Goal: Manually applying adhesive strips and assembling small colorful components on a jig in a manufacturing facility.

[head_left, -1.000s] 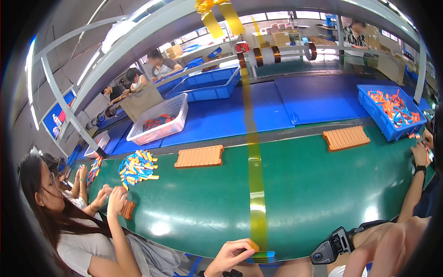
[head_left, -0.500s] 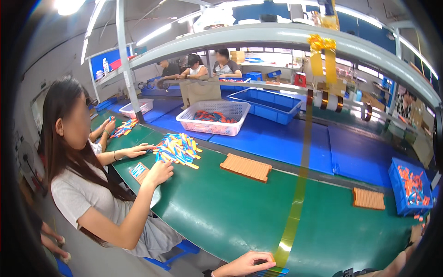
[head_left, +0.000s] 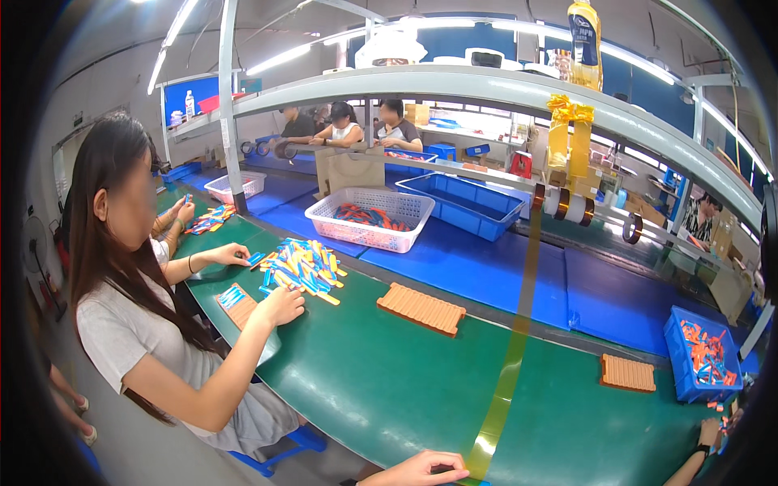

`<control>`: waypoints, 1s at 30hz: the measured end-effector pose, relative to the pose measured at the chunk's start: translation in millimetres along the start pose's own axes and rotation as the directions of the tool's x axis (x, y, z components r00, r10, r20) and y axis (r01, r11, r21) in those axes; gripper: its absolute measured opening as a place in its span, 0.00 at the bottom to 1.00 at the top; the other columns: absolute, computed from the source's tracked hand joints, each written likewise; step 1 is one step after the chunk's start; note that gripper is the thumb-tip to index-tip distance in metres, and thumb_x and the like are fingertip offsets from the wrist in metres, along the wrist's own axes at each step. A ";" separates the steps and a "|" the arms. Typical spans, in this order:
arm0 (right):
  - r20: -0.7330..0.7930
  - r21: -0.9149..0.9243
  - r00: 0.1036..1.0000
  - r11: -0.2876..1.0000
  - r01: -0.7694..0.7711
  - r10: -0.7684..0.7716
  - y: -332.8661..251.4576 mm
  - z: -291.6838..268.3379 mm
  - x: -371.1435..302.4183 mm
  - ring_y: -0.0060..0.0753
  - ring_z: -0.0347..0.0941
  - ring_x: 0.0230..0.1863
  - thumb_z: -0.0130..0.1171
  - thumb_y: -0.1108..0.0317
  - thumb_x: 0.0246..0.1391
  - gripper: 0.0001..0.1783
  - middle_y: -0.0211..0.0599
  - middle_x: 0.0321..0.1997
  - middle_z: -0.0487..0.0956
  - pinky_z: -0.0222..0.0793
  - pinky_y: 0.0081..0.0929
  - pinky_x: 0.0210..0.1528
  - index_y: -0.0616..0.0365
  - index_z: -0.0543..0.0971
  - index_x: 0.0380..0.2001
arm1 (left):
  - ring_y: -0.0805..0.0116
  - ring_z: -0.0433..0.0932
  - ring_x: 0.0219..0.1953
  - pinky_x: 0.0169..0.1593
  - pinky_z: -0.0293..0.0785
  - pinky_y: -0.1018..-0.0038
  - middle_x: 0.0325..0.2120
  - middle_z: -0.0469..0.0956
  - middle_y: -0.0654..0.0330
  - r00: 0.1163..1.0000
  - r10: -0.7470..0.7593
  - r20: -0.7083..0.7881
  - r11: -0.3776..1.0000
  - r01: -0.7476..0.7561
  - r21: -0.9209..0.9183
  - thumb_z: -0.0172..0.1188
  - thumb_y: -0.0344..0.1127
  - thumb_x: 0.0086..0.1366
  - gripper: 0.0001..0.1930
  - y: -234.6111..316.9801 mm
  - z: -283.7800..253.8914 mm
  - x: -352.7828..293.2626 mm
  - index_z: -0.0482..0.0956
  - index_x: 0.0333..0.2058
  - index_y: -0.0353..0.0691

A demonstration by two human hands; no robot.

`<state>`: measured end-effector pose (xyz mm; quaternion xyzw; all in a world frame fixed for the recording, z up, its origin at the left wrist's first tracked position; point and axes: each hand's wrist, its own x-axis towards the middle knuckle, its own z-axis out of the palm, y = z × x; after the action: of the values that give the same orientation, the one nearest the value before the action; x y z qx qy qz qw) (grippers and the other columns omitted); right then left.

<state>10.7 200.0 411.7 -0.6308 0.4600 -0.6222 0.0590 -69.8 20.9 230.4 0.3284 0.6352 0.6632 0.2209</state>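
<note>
My left hand (head_left: 421, 470) lies at the near edge of the green conveyor belt (head_left: 381, 381), fingers curled together at the lower end of an amber tape strip (head_left: 519, 324). The strip runs taut up to tape rolls (head_left: 567, 206) under the overhead rail. My right hand is out of view. An orange ridged tray (head_left: 421, 308) sits mid-belt and a smaller orange tray (head_left: 628, 373) lies to the right. A co-worker's hand with a dark wristband (head_left: 709, 433) shows at the lower right.
A seated person in a grey top (head_left: 138, 340) at the left works over a pile of coloured sticks (head_left: 300, 267). Behind stand a white basket (head_left: 369, 219), a blue bin (head_left: 466, 202) and a blue bin of sticks (head_left: 701, 356). More people sit at the back.
The view has swung left: the seated person and the stick pile now fill the left side, and the blue bin of sticks has slid to the right edge. My left hand stays at the tape's end.
</note>
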 end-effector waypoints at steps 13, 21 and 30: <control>0.489 -0.234 0.870 0.970 0.059 0.065 20.9 10.6 -6.0 0.42 0.63 0.23 0.53 0.67 0.37 0.09 0.41 0.20 0.64 0.57 0.34 0.21 0.61 0.67 0.14 | 0.80 0.65 0.27 0.32 0.63 0.80 0.21 0.70 0.67 0.998 0.050 0.029 0.998 -0.051 0.032 0.54 0.32 0.58 0.07 -1.3 5.1 -9.6 0.72 0.25 0.33; -0.218 -0.392 0.961 0.887 -0.243 0.167 43.5 -17.4 19.6 0.42 0.70 0.31 0.52 0.78 0.46 0.07 0.44 0.32 0.73 0.66 0.33 0.38 0.67 0.73 0.32 | 0.75 0.68 0.31 0.37 0.64 0.79 0.27 0.73 0.61 1.000 -0.018 0.004 0.987 0.018 -0.158 0.51 0.27 0.57 0.05 -6.8 -3.1 -8.6 0.73 0.28 0.31; -0.376 0.224 0.925 0.964 0.146 -0.053 71.2 -0.6 24.9 0.38 0.65 0.40 0.45 0.76 0.51 0.09 0.41 0.37 0.71 0.59 0.27 0.41 0.65 0.71 0.36 | 0.73 0.71 0.28 0.32 0.66 0.80 0.24 0.74 0.55 0.986 -0.148 -0.080 0.981 0.137 -0.134 0.54 0.22 0.54 0.04 -2.9 -4.1 -4.2 0.73 0.23 0.26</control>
<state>-30.8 143.4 384.0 -0.5139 0.3488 -0.7835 0.0184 -70.2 15.3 226.9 0.2371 0.6225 0.6992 0.2597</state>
